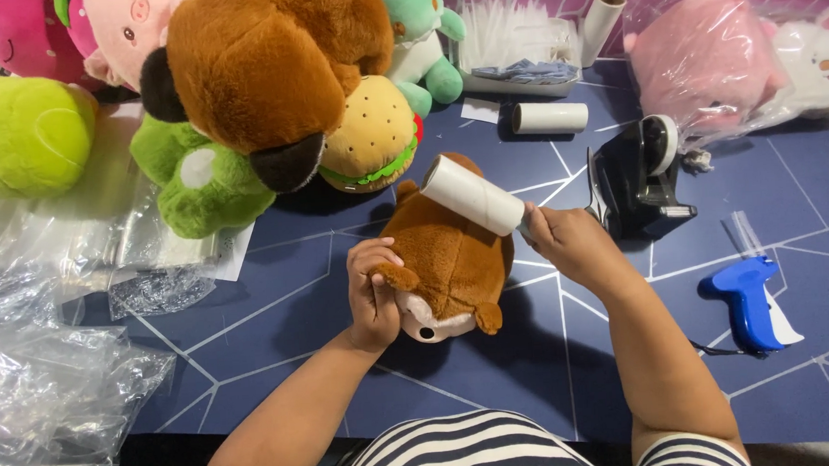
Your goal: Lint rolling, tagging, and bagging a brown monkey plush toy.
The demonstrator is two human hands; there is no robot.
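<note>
At the desk's (250, 336) centre the left hand (372, 297), fingers clenched on the brown plush toy's (449, 260) side, steadies it while the right hand (566, 244), wrist bent toward ten o'clock, apparently grasps a white lint roller (472, 195) on its back.

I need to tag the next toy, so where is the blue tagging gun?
In the head view, the blue tagging gun lies on the dark blue mat, right of the right hand, below the black tape dispenser.

Brown plush (449, 260), white lint roller (472, 195)
</note>
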